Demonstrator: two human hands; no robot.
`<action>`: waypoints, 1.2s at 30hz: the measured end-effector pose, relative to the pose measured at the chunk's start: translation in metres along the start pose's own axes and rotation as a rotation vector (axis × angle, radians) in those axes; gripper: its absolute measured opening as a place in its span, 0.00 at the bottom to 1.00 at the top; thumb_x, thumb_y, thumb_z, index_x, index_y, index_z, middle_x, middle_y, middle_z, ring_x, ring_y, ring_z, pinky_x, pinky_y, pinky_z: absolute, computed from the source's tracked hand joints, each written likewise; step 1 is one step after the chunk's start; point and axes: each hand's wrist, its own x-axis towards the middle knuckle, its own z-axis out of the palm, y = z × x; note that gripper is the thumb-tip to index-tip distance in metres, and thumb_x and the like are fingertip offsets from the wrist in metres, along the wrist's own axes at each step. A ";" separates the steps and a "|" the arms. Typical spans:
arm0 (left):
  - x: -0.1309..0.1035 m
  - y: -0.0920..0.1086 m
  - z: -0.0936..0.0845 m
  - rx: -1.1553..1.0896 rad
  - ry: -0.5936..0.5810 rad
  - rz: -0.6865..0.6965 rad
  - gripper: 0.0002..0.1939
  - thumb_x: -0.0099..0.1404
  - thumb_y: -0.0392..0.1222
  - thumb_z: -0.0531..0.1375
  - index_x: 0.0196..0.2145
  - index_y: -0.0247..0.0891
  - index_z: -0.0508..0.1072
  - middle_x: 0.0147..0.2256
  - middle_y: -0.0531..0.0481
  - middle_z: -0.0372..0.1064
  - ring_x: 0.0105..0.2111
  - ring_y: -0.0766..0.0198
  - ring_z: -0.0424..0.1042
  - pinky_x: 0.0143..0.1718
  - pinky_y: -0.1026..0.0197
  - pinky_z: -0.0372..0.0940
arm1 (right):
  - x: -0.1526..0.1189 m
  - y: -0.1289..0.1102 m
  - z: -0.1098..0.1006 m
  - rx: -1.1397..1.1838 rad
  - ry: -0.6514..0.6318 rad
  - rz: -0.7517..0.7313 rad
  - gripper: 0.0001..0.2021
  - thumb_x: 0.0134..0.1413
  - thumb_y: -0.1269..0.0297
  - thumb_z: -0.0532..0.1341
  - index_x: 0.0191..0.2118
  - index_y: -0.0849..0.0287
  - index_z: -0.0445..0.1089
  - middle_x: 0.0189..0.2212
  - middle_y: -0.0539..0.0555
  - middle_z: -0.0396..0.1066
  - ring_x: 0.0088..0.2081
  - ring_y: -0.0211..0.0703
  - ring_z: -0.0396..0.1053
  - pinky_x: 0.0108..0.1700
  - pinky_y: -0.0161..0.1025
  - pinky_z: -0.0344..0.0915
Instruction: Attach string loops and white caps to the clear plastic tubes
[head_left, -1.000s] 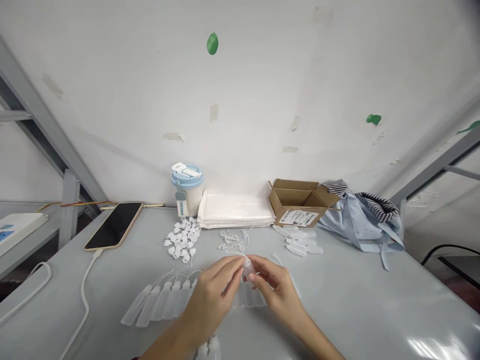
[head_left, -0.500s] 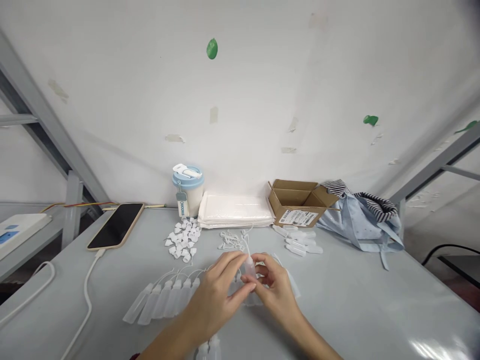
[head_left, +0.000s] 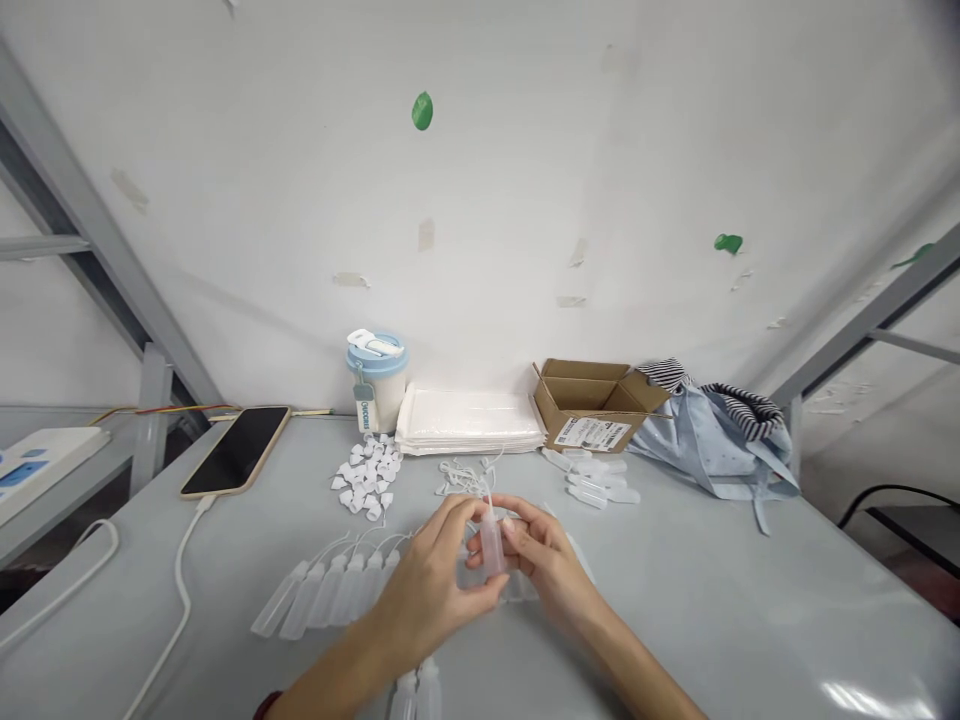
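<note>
Between my hands stands a small translucent plastic bottle [head_left: 492, 545], nearly upright, with a thin white cord rising from its top. My left hand [head_left: 424, 585] is closed on it from the left, fingers at its neck and thumb at its base. On the other side my right hand [head_left: 551, 560] grips it too, its thumb near the upper part and fingers behind. A row of similar corded bottles [head_left: 330, 595] lies on the table, partly hidden by my hands. Two more bottles [head_left: 416, 690] lie below my left wrist.
Beyond my hands are a pile of white caps [head_left: 367, 475], tangled white cords [head_left: 459, 478] and several loose bottles [head_left: 600, 478]. Along the wall stand a cup [head_left: 379, 385], flat white packs [head_left: 472, 420], an opened carton [head_left: 592, 400] and a blue cloth bag [head_left: 712, 440]. A charging phone [head_left: 236, 450] lies left.
My right thumb has moved from the bottle's lower end up toward its neck. More of the bottle shows now. The view has shifted slightly.
</note>
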 end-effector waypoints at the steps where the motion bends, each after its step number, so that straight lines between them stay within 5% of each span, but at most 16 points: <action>1: 0.000 0.001 -0.002 -0.024 0.010 0.001 0.25 0.50 0.29 0.61 0.45 0.41 0.60 0.43 0.46 0.66 0.41 0.57 0.70 0.38 0.57 0.70 | -0.001 -0.002 0.000 0.058 -0.027 0.032 0.23 0.52 0.52 0.63 0.51 0.60 0.65 0.31 0.56 0.75 0.31 0.46 0.75 0.36 0.41 0.67; 7: -0.005 -0.003 -0.005 -0.024 0.026 0.105 0.28 0.54 0.35 0.66 0.52 0.41 0.63 0.46 0.43 0.68 0.48 0.51 0.67 0.47 0.50 0.67 | -0.004 -0.004 0.002 0.129 -0.055 0.055 0.24 0.49 0.54 0.66 0.51 0.59 0.69 0.35 0.56 0.75 0.31 0.43 0.74 0.33 0.37 0.65; 11: -0.015 -0.007 0.003 0.086 0.027 0.126 0.28 0.62 0.36 0.60 0.59 0.39 0.57 0.47 0.41 0.68 0.48 0.52 0.67 0.46 0.51 0.68 | -0.002 0.000 0.000 0.065 -0.004 0.041 0.21 0.48 0.53 0.66 0.47 0.58 0.72 0.32 0.54 0.75 0.31 0.43 0.74 0.36 0.39 0.66; 18: -0.023 -0.003 -0.002 0.263 0.033 0.119 0.28 0.63 0.35 0.58 0.59 0.35 0.55 0.51 0.37 0.65 0.52 0.48 0.65 0.48 0.47 0.68 | 0.001 0.006 0.002 -0.104 0.098 -0.041 0.17 0.45 0.53 0.68 0.40 0.58 0.73 0.35 0.55 0.75 0.31 0.45 0.75 0.38 0.42 0.68; 25: -0.019 -0.001 -0.016 0.316 -0.154 0.261 0.29 0.61 0.31 0.60 0.59 0.33 0.58 0.53 0.38 0.65 0.56 0.48 0.61 0.52 0.47 0.67 | -0.002 0.006 0.010 -0.182 0.183 -0.024 0.13 0.41 0.57 0.70 0.30 0.59 0.72 0.24 0.49 0.74 0.26 0.39 0.72 0.34 0.37 0.68; 36: -0.039 0.001 -0.020 0.168 -0.099 0.175 0.24 0.59 0.31 0.61 0.52 0.36 0.63 0.49 0.41 0.68 0.52 0.52 0.65 0.52 0.49 0.67 | -0.010 0.003 0.006 -0.293 0.058 0.074 0.16 0.42 0.51 0.68 0.25 0.61 0.71 0.18 0.48 0.72 0.20 0.38 0.71 0.26 0.34 0.65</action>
